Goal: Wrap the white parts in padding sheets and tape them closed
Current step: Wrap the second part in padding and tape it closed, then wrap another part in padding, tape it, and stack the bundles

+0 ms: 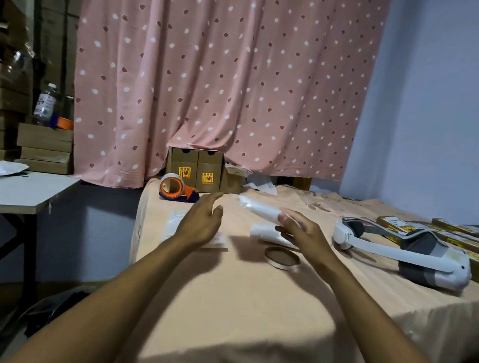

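Holds the left hand (201, 221) open, fingers straight, just above the flat sheets (173, 222) on the table (252, 309). Touches the end of a tilted white roll (259, 208) with the right hand (302, 234); too blurry to tell if gripping. Second roll (263, 231) flat on the cloth just beside that hand, near a round tin (282, 258). Tape holder (175, 189) farther back.

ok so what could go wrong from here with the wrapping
The white foam-wrapped roll by the right hand shows no firm grip on it; it may roll away. The orange tape dispenser sits near the far-left corner of the peach-clothed table, so a hasty reach could knock it off. The round metal tin lies close by that wrist and might get swept.
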